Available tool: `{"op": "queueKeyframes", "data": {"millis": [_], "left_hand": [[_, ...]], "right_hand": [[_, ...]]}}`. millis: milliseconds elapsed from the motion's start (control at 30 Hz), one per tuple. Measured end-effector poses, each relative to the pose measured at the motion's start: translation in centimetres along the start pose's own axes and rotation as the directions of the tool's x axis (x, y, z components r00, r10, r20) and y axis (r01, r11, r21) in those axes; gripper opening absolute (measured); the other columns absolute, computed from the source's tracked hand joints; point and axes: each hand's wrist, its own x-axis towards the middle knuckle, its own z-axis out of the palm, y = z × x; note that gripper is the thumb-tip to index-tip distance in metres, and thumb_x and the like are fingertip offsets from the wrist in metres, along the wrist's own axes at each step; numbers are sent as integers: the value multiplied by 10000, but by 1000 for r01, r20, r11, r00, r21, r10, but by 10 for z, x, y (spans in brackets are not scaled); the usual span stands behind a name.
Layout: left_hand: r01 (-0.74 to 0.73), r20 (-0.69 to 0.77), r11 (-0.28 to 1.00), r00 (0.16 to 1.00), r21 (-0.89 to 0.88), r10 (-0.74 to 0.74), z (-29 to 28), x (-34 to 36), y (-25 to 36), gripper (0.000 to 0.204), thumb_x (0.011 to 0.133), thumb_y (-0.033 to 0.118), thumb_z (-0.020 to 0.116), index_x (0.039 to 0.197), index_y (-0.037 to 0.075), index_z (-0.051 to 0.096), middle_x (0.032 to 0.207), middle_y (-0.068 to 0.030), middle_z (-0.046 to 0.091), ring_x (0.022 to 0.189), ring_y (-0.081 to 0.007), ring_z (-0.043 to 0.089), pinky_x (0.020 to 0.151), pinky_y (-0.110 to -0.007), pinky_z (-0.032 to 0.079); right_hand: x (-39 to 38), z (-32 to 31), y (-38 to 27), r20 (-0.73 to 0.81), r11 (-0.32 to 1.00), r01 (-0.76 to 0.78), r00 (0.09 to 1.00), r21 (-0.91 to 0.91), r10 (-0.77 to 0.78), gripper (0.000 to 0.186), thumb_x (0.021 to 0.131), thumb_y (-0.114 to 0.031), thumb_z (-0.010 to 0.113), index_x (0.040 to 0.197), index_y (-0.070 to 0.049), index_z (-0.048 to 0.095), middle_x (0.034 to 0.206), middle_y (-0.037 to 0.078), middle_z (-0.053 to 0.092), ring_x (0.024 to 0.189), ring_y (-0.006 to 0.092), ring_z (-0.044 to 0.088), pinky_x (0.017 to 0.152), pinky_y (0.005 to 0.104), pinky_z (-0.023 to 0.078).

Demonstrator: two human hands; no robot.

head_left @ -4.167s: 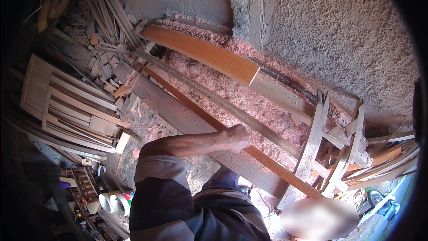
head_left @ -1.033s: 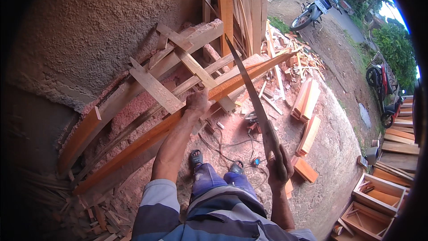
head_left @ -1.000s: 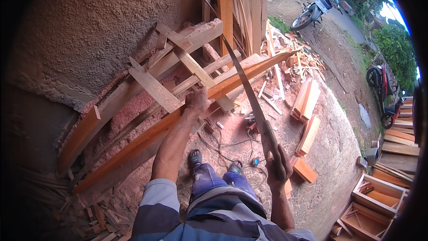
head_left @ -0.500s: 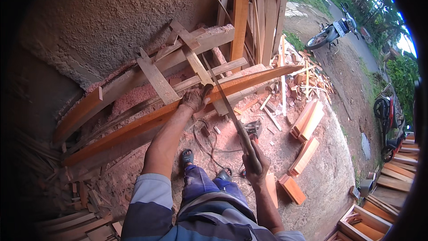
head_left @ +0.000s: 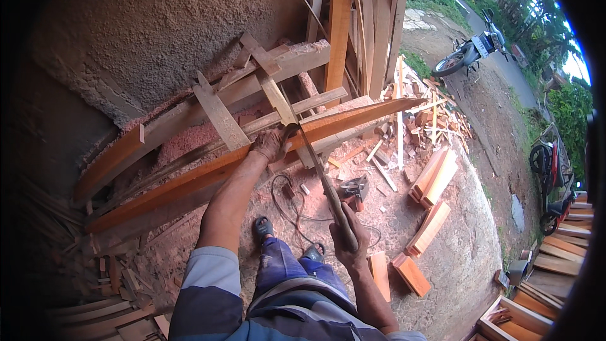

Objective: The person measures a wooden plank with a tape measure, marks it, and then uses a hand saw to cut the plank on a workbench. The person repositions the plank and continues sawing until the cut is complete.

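Note:
A long reddish-orange wooden plank (head_left: 366,115) lies slantwise across the timber supports in front of me. My left hand (head_left: 270,145) is closed over it near its middle, pressing it down. In my right hand (head_left: 350,240) is the handle of a handsaw (head_left: 326,183), and the fingers are wrapped round it. The saw's long narrow blade crosses the plank just right of my left hand, its far end reaching past the plank among the supports. A pale wooden crosspiece (head_left: 276,98) meets the plank beside the blade. Whether the blade has cut in cannot be made out.
A power tool (head_left: 355,191) with a dark cord lies on the dusty floor near my feet. Cut wood blocks (head_left: 410,274) lie to the right, with a heap of offcuts (head_left: 435,113) beyond. Boards (head_left: 338,38) lean on the rough wall. Motorbikes (head_left: 470,50) stand outside.
My right hand and the handsaw have shifted left and slightly toward me, and the blade lies closer to my left hand. The left hand keeps its hold on the plank.

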Motion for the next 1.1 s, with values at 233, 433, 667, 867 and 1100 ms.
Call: {"op": "queueKeyframes", "data": {"millis": [233,433,667,867,1100], "left_hand": [[49,110,996,992,71,-56,-8,6,1,567,904,272,724,1420,263,489,1199,-164,680,1095,-397,681,902,-538,568],[111,144,985,981,133,-130,-10,9,2,569,915,299,710,1434,223,489,1199,-148,687,1101,-376,680,921,-524,560],[13,43,1000,999,-9,-13,-2,3,-4,607,889,321,744,1428,165,513,1123,-169,733,1034,-396,708,880,-516,571],[408,38,909,910,79,-412,-1,1,-2,709,692,397,930,1280,110,656,1185,-162,730,1157,-358,687,985,-509,547],[398,205,890,874,220,-441,-30,30,-10,698,648,440,964,1207,90,737,1201,-156,740,1156,-333,699,973,-458,569]], "right_hand": [[-17,-6,-1,-21,988,88,996,-127,-91,572,894,-134,783,1414,-10,580,1280,225,696,1101,345,736,878,371,592],[-65,-40,-19,-4,992,42,999,-118,-43,584,879,-130,796,1403,14,580,1246,248,706,1089,338,744,869,384,602],[35,26,0,-52,985,147,987,-85,-152,558,916,-131,769,1429,-37,570,1258,190,715,1084,323,741,864,360,592],[72,49,7,-24,990,141,990,-26,-142,517,941,-77,714,1436,-39,571,1354,169,669,1192,304,693,969,353,549],[-51,-30,-11,-56,966,180,980,-186,-193,577,884,-141,792,1402,7,585,1266,219,707,1116,332,735,896,387,604]]}}
